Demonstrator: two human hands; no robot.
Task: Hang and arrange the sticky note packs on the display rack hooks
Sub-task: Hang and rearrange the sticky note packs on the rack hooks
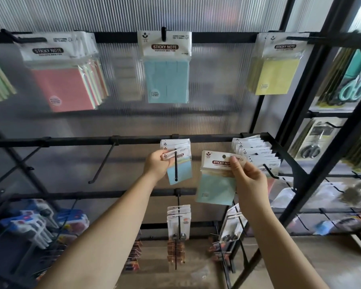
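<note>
Behind left hand (155, 163), pack header (171, 152) hidden

The display rack (133, 140) and its hooks are black. Behind it, the wall panel (217, 90) is translucent grey-white with fine vertical ribs. On the top bar hang a pink sticky note pack (63, 88), a light blue pack (167, 80) and a yellow pack (276, 77); each has a white header with a dark label and white letters. The pack in the right hand (216, 189) is pale mint green. The scissors (352, 88) at the far right have mint green handles.
</note>
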